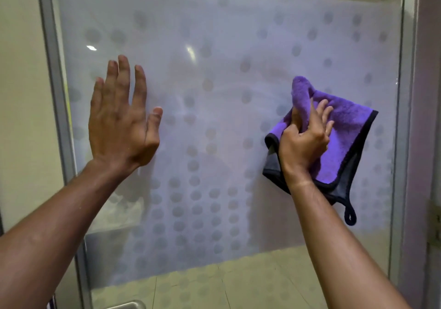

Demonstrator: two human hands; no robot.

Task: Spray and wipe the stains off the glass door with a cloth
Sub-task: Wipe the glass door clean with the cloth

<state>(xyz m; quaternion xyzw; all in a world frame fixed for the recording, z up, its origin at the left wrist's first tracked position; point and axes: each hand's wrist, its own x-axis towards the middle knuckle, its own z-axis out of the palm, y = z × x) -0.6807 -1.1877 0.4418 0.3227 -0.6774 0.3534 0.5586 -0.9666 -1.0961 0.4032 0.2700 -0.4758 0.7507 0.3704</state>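
A frosted glass door (pixel 214 75) with a pattern of grey dots fills the view. My left hand (pixel 120 115) is raised flat near its left side, fingers straight and spread, holding nothing. My right hand (pixel 305 139) grips a bunched purple cloth (pixel 343 139) with a black edge and a hanging loop, held against the glass on the right side. No spray bottle is in view.
A grey metal frame (pixel 55 89) runs down the door's left edge, with a cream wall beyond it. Another frame post (pixel 405 118) stands at the right. Tiled floor (pixel 238 282) shows through the clear lower strip of glass. A metal handle (pixel 128 305) peeks in at the bottom.
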